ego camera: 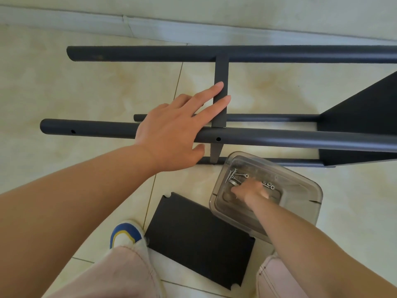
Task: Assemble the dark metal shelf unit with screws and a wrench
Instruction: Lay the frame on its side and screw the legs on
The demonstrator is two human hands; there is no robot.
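Note:
The dark metal shelf frame lies on its side on the tiled floor, with a far pole [150, 53] and a near pole [290, 141]. A shelf panel [221, 72] stands edge-on between them, and another panel [365, 117] is fixed at the right. My left hand [176, 130] rests on the near pole, its straight fingers touching the edge-on panel. My right hand [251, 190] reaches down into a clear plastic box [305, 190] of screws [238, 176] and nuts. Its fingertips are hidden, so a grip cannot be made out. No wrench is in view.
A loose dark shelf panel [199, 237] lies flat on the floor between my legs, partly under the box. My shoe [125, 232] is just left of it. Two thinner poles [268, 117] run beneath the frame. A wall skirting [150, 24] runs behind it.

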